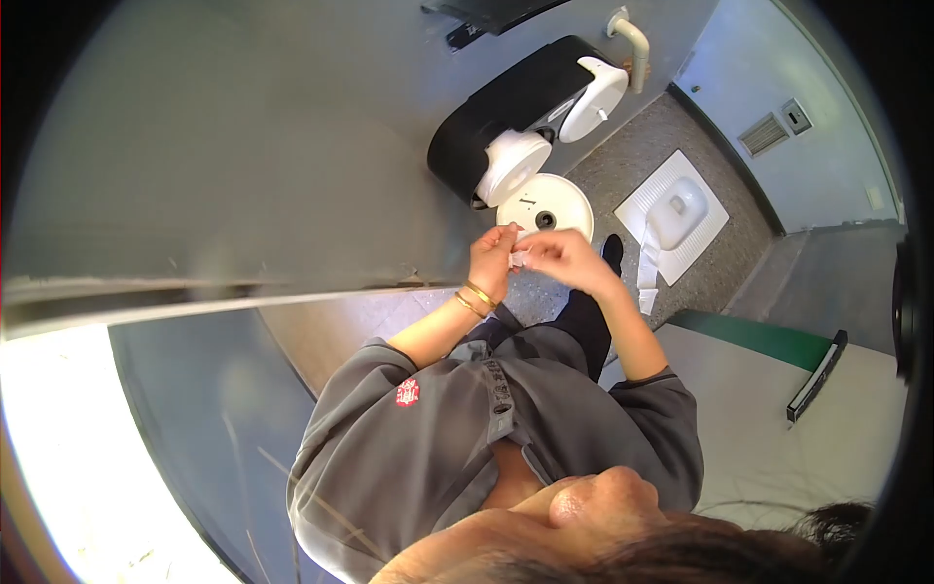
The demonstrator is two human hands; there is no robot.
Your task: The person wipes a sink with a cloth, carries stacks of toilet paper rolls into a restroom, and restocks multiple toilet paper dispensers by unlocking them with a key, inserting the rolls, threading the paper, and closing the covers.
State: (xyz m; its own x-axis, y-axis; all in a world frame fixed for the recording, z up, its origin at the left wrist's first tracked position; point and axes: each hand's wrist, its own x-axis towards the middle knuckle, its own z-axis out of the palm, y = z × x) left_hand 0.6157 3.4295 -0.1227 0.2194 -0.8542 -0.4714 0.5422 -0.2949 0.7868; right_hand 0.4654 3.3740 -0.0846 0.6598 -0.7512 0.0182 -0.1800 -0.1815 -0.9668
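Note:
My left hand, with gold bracelets on its wrist, is closed in a pinch in front of my body. It grips a small crumpled piece of white paper. My right hand is slightly blurred, its fingers bent and pinched on the same piece from the other side. Just beyond the hands is a round white disc-like thing with a dark hole in its middle; my fingers hide its near edge. Above it, a white paper roll sits at the lower end of a black wall dispenser.
A white disc sits at the dispenser's far end, near a pale pipe. A squat toilet is set in the floor, with a white paper strip by its edge. Grey partition walls stand close on the left.

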